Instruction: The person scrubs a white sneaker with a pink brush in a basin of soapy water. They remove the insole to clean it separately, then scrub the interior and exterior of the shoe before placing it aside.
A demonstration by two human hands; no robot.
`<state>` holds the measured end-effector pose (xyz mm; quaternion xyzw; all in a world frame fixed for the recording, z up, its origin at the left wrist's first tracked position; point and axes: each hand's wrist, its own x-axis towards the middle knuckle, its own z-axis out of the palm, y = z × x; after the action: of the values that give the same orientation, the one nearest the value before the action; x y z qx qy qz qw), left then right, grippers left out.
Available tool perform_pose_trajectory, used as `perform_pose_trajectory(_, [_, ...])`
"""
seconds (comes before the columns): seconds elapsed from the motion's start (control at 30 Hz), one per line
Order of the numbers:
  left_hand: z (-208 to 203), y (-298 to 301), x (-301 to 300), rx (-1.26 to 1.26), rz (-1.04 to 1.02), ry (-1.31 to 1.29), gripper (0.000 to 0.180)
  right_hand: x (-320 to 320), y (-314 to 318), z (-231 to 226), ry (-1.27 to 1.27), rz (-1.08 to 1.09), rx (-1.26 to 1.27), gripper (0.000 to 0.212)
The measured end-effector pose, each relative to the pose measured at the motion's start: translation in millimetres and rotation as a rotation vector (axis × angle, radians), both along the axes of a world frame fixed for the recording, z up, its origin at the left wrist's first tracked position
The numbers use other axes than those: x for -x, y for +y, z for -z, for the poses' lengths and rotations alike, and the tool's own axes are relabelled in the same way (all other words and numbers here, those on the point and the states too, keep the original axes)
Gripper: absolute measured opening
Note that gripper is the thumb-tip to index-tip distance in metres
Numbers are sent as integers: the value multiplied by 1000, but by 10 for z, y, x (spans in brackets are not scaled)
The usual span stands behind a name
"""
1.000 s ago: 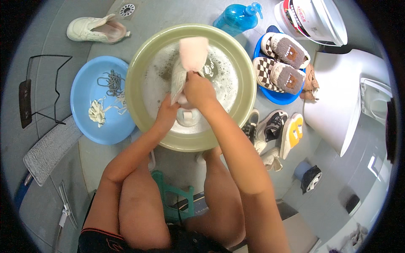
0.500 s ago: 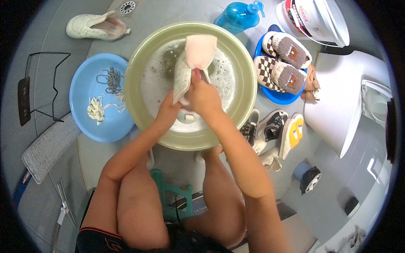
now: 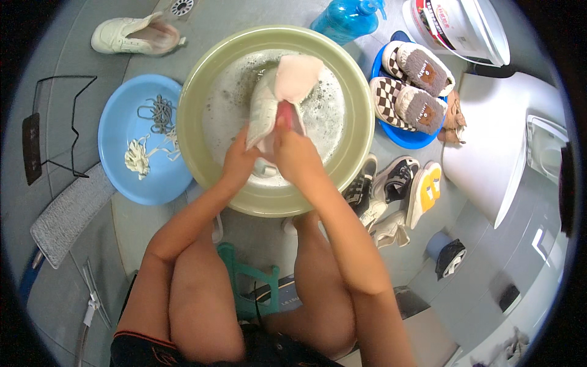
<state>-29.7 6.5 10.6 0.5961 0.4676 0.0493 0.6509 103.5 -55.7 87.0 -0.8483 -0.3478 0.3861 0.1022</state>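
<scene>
A large pale green basin (image 3: 354, 98) holds soapy water. A white sneaker (image 3: 269, 101) with a pinkish sole stands tilted in it, sole turned up. My left hand (image 3: 239, 164) grips the sneaker's near end from the left. My right hand (image 3: 296, 154) is closed around a pink brush (image 3: 285, 115) pressed against the shoe. Both hands sit over the near half of the basin.
A blue basin (image 3: 119, 131) with shoelaces lies left of the green one. A white sneaker (image 3: 136, 37) lies far left, a blue tray of checkered slippers (image 3: 408, 85) to the right, more sneakers (image 3: 391, 186) near my right knee, and a blue bottle (image 3: 343, 17) beyond the basin.
The sneaker has been lifted and tipped further upright, its sole end now higher. My right hand has slid up along the shoe with the brush.
</scene>
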Motion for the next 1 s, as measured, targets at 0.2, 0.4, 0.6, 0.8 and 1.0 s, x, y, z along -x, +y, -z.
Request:
perform_pose_trajectory(0.2, [128,119,72,-189,-69,-138,78,-72,-206,-265,169,1,-46,33])
perform_pose_trajectory(0.4, [28,280,-25,-458,-9,-22,85,59,-574,-311,237,131,-218,38])
perform_pose_trajectory(0.6, [-117,321,-81,-814,249,317,92,-48,-1214,-389,354,606,-232,42])
perform_pose_trajectory(0.8, [36,507,3,-487,110,128,82,34,-1301,-297,383,771,-297,41])
perform_pose_trajectory(1.0, [569,672,74,16,187,154,74,1,-1263,-261,394,805,-323,42])
